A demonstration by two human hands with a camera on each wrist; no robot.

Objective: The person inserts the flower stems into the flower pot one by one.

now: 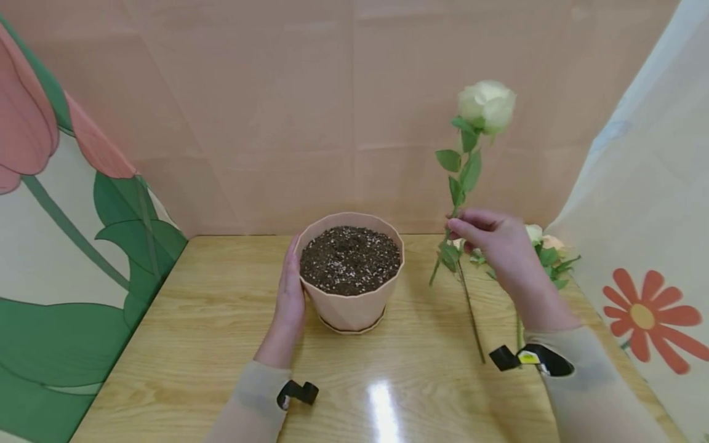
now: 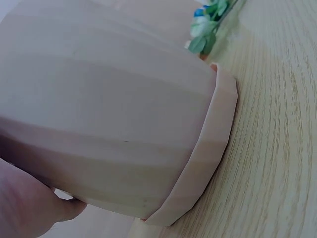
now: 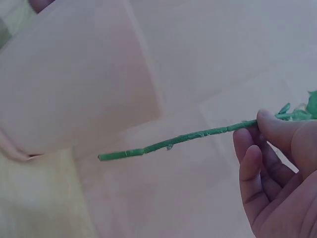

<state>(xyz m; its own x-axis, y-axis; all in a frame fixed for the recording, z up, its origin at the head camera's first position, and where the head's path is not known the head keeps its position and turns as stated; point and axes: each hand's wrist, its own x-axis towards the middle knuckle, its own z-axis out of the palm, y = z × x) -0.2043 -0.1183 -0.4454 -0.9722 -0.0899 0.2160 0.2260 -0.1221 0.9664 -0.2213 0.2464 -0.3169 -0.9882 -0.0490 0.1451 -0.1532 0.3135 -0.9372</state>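
A pale pink faceted flowerpot stands upright on a matching saucer, filled nearly to the rim with dark soil flecked with white. Along the pot's left side rests my left hand, its fingers extended against the wall. To the right of the pot, my right hand pinches the stem of a white rose between thumb and fingers. The bloom points up, and green leaves line the stem above my fingers. In the right wrist view, the bare lower stem extends past my fingertips toward the pot.
More flowers in white and peach lie at the table's right edge, partly behind my right forearm. A loose stem lies on the wooden table. A pink backdrop rises behind, with a flower-printed white sheet at the right.
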